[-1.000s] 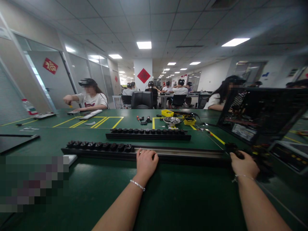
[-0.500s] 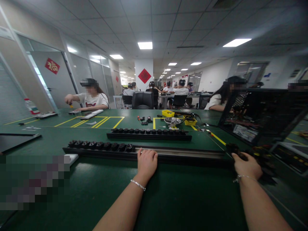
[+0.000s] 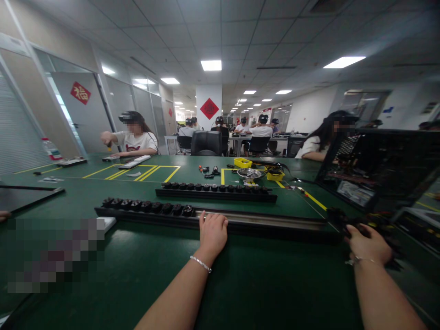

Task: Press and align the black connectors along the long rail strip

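**Rail pinned, right hand in the cable mess**

My left hand (image 3: 213, 231) lies flat on the near long rail (image 3: 261, 221), fingers draped over its edge, palm down, nothing clasped. My right hand (image 3: 367, 245) is curled round a black cable bundle (image 3: 343, 219) at the rail's right end, beside the open PC case (image 3: 378, 167). Risk: a tug on the bundle could skew the rail; loose black caps (image 3: 147, 206) could roll off.
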`<state>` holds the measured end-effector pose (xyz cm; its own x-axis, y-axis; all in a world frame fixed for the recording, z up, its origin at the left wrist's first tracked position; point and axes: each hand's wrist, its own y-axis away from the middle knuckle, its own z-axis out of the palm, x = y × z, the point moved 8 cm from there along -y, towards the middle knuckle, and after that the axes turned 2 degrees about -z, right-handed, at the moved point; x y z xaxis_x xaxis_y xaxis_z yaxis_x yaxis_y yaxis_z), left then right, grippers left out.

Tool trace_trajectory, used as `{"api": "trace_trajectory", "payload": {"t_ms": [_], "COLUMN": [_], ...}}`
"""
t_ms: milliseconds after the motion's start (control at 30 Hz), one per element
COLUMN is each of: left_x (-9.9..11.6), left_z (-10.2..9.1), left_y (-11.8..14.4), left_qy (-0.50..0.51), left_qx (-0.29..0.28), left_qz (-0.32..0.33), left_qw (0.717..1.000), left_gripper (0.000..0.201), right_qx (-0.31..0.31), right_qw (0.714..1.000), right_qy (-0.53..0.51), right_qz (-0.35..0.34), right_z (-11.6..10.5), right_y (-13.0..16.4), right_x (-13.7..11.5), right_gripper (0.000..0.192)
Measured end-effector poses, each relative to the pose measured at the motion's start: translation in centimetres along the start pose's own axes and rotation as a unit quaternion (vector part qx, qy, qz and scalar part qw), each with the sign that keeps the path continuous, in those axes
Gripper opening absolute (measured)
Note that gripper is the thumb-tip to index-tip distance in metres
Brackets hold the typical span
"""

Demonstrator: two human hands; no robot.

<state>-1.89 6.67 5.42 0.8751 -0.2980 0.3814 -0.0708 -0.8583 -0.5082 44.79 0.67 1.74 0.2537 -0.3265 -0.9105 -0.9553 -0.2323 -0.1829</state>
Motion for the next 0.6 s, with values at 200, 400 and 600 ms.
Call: {"api": "trace_trajectory", "payload": {"t_ms": [200,400,600], "left_x": [-0.2,-0.3,-0.4], "left_z": [0.0,-0.3,-0.9], "left_y": [0.0,-0.4,-0.4], "left_qy": [0.008,0.015,0.034], "left_qx": [0.001,0.02,0.048], "left_qz": [0.002,0.007,0.004], "left_qw": [1.0,1.0,0.998], "left_gripper": [0.023,0.021,0.016], "right_qx": [-0.036,-0.084,-0.169], "right_qw": [0.988,0.965,0.912], "right_qy": [0.114,0.236,0.349], "right_qz": [-0.102,-0.078,-0.136], "right_z": [-0.5,-1.0,0.7], "right_y": [0.6,1.9,0.5], "right_x": [-2.2,-2.2,-0.2], "right_gripper": [0.048,0.057,0.049]}}
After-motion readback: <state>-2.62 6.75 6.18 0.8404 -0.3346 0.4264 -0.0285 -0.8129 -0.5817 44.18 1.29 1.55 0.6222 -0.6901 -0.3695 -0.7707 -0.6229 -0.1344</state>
